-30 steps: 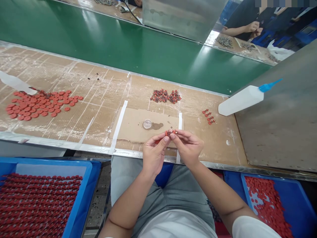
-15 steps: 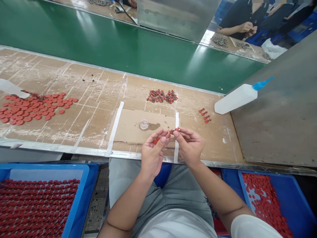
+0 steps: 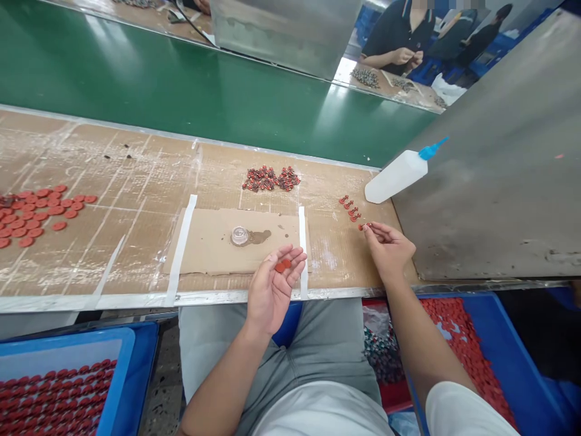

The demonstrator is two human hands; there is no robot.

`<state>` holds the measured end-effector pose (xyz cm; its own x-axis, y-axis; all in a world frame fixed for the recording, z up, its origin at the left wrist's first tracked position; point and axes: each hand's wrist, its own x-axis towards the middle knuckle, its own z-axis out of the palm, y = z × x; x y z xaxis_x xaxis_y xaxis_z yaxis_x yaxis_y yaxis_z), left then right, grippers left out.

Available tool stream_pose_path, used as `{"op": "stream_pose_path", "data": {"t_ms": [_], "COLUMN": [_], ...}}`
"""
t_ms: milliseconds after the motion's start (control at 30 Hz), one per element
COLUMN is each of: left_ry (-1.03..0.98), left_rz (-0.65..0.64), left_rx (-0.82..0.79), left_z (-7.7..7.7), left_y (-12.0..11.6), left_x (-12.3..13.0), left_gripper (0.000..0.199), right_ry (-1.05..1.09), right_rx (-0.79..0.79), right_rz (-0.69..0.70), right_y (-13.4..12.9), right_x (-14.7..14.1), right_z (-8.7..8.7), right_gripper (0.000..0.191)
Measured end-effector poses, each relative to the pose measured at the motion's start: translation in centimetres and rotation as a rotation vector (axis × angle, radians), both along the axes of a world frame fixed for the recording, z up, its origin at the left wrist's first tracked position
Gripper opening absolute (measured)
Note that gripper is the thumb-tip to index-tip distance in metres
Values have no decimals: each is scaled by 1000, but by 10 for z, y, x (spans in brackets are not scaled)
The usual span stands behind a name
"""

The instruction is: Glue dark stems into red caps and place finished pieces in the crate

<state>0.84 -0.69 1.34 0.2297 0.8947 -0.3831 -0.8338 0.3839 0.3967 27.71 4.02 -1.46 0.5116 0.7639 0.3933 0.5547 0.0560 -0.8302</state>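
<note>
My left hand [image 3: 272, 287] is turned palm up, its fingers slightly curled, and a couple of red discs [image 3: 283, 266] rest on them. Farther right, my right hand [image 3: 390, 248] pinches a small red piece with a dark, shiny part [image 3: 364, 226] between thumb and fingertips. That piece is at the near end of a short row of similar red pieces [image 3: 350, 208]; whether it touches the table cannot be made out. Left of my hands, a small clear cup [image 3: 239, 235] sits on a taped cardboard sheet [image 3: 209, 248], beside a wet brown stain.
A pile of small red-and-dark parts [image 3: 271, 178] lies behind the cardboard. Loose red discs [image 3: 34, 213] spread at left. A white bottle with blue nozzle [image 3: 396, 177] leans by the metal wall [image 3: 490, 194]. Blue trays [image 3: 128, 357] flank my legs. Another person's hands [image 3: 407, 57] work across the green belt [image 3: 181, 85].
My right hand has moved away from my left, rightward to the row, carrying the small piece. My left hand has opened out, showing the discs. The camera view has shifted right.
</note>
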Motion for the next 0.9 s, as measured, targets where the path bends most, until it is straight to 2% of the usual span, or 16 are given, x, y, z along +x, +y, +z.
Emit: {"op": "stream_pose_path", "data": {"t_ms": [100,300,667,800,900], "left_ry": [-20,-68,-119,-152,-170], "left_rz": [-35,-72,-78,-77,-78], "left_rx": [-5,16,24,21,11], "left_z": [-2,-2,-2,-1,0], "left_y": [0,1,2,2,2], "left_x": [0,-1,-2,-2,-2], "left_gripper": [31,33,36,38,39], "right_ry": [-111,-312,-433,-479,-551], "right_rx": [-45,-128,-179,-200,-165], "right_rz": [-14,-57,-52,-66,-110], "right_y": [7,14,18,20,14], "right_x": [12,13,19,18,12], "right_z": [-6,-15,-23,-19,-9], "right_gripper": [36,37,37,38,40]}}
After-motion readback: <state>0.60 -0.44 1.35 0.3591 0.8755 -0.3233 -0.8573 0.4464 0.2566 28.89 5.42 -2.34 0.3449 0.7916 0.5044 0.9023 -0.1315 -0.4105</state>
